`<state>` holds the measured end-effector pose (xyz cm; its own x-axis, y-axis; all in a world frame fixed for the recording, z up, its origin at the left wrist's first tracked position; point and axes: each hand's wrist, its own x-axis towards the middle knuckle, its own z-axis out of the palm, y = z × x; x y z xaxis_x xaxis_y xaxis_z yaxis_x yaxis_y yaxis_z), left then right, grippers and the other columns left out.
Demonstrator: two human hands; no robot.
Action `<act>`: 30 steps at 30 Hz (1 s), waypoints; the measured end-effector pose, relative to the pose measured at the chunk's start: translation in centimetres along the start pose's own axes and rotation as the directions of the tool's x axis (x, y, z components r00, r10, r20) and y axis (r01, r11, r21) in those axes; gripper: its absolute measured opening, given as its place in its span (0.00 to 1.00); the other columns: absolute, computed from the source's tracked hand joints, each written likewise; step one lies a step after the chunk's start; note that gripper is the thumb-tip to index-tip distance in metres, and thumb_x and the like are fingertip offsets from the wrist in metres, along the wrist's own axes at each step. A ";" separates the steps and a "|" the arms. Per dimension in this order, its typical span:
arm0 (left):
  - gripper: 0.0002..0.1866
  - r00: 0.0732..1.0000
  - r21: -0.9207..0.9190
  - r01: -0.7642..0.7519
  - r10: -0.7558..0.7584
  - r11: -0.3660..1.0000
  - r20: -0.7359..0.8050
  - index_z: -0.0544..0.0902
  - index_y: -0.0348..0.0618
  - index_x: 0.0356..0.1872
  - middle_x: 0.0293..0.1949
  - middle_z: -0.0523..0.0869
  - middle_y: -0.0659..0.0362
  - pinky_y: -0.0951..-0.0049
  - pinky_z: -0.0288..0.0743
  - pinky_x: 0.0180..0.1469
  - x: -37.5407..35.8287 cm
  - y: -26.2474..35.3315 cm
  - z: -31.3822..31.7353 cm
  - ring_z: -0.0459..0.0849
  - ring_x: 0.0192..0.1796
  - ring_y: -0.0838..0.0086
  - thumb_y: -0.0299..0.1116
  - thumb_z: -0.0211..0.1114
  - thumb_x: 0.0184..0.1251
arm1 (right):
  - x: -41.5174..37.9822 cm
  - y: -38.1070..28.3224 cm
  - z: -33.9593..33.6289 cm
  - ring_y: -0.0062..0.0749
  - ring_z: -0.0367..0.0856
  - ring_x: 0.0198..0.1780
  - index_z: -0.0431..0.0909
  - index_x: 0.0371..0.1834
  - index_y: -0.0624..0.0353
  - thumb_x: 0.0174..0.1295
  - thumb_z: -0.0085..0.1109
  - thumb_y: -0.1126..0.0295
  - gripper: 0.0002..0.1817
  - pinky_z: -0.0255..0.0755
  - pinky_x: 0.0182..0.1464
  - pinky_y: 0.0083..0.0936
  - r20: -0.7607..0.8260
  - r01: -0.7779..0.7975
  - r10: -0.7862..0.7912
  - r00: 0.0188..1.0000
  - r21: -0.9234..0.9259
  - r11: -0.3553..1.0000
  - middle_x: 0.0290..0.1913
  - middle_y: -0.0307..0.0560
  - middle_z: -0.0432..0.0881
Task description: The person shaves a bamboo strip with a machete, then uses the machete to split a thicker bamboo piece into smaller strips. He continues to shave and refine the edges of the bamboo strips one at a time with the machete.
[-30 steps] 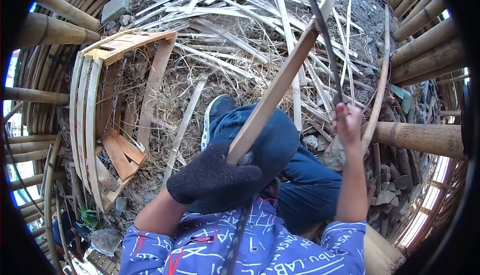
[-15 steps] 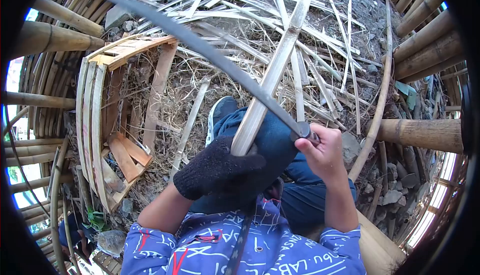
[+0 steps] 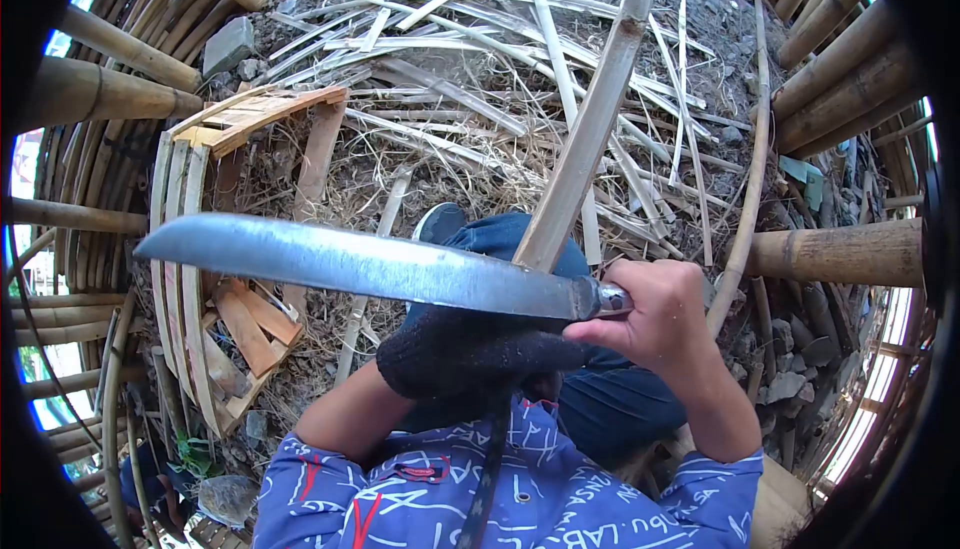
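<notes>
My right hand, bare, is wrapped around the handle of a machete. Its broad grey blade stretches leftward across my lap, its flat side facing up towards me. Below the blade, my left hand wears a black knit glove and holds the near end of a split bamboo strip. The strip slants up and away to the right, past my raised knee. The blade covers the strip's lower end and part of the gloved fingers.
Several thin bamboo slivers litter the ground ahead. A wooden crate lies to the left with wood scraps inside. Bamboo poles stick in from the right, near a long curved stick and broken stones.
The machete has swung down and towards me, its blade turning from edge-on to flat. My right hand has dropped slightly, and the gloved hand and strip have shifted right.
</notes>
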<state>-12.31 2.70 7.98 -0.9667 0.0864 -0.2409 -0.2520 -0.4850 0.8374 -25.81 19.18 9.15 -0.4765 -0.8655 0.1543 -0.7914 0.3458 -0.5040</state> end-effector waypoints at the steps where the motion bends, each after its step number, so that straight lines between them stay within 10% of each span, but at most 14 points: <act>1: 0.17 0.999 0.052 0.022 -0.023 0.998 0.023 0.76 0.31 0.49 0.29 0.84 0.56 0.74 0.80 0.34 0.2 0.0 0.0 0.84 0.31 0.76 0.29 0.66 0.63 | -0.1 0.2 0.0 0.38 0.75 0.14 0.67 0.10 0.56 0.40 0.66 0.33 0.35 0.68 0.18 0.29 0.000 0.022 -0.022 1.000 -0.026 0.999 0.10 0.43 0.71; 8: 0.14 0.977 -0.214 0.213 -0.212 0.953 0.028 0.79 0.35 0.46 0.31 0.84 0.58 0.79 0.76 0.34 -0.5 0.1 0.0 0.82 0.33 0.81 0.31 0.68 0.62 | 0.5 1.4 0.2 0.40 0.74 0.15 0.71 0.15 0.58 0.40 0.58 0.26 0.38 0.68 0.21 0.30 0.014 0.116 -0.116 0.993 -0.174 0.978 0.12 0.42 0.69; 13: 0.13 0.999 0.439 -0.037 0.042 0.898 -0.001 0.80 0.38 0.36 0.28 0.82 0.61 0.81 0.71 0.29 0.5 1.0 -0.4 0.79 0.30 0.85 0.31 0.73 0.51 | 1.8 4.6 0.7 0.35 0.71 0.12 0.65 0.10 0.54 0.42 0.58 0.26 0.38 0.65 0.16 0.27 -0.178 0.118 -0.165 0.970 -0.250 0.961 0.09 0.41 0.65; 14: 0.13 0.999 0.436 -0.029 0.034 0.900 -0.002 0.80 0.38 0.36 0.28 0.82 0.61 0.81 0.71 0.29 0.4 1.3 -0.3 0.79 0.30 0.85 0.31 0.73 0.51 | 1.9 6.5 0.8 0.34 0.73 0.12 0.66 0.10 0.55 0.46 0.55 0.27 0.38 0.66 0.17 0.28 -0.218 -0.051 0.020 0.976 -0.137 0.989 0.09 0.42 0.67; 16: 0.35 0.848 0.262 0.529 -0.512 0.807 -0.133 0.77 0.35 0.50 0.39 0.82 0.56 0.74 0.76 0.46 0.2 2.1 -0.4 0.81 0.41 0.75 0.33 0.82 0.34 | 2.4 8.8 -0.4 0.30 0.74 0.13 0.69 0.11 0.57 0.51 0.50 0.27 0.39 0.64 0.17 0.28 -0.216 -0.176 0.161 0.963 -0.055 0.983 0.09 0.41 0.68; 19: 0.15 0.966 0.295 0.246 -0.208 0.923 -0.155 0.79 0.37 0.29 0.20 0.80 0.63 0.78 0.69 0.24 -0.1 1.3 -0.6 0.77 0.23 0.84 0.36 0.74 0.48 | 2.4 9.0 -0.5 0.29 0.73 0.13 0.71 0.13 0.59 0.52 0.49 0.26 0.40 0.63 0.17 0.29 -0.172 -0.236 0.236 0.956 0.021 0.972 0.08 0.41 0.68; 30: 0.13 0.880 0.170 0.439 -0.384 0.882 -0.281 0.81 0.34 0.39 0.24 0.82 0.61 0.79 0.72 0.27 -0.9 3.8 -0.3 0.79 0.26 0.83 0.34 0.67 0.60 | 0.9 1.8 1.3 0.13 0.73 0.17 0.78 0.22 0.60 0.42 0.77 0.62 0.17 0.68 0.23 0.17 0.184 -0.381 0.335 0.924 0.392 0.837 0.13 0.38 0.77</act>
<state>-12.34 0.51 11.21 -0.7411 0.0179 -0.6711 -0.6546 -0.2416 0.7164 -27.15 18.54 7.24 -0.6347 -0.7508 -0.1827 -0.3305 0.4775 -0.8141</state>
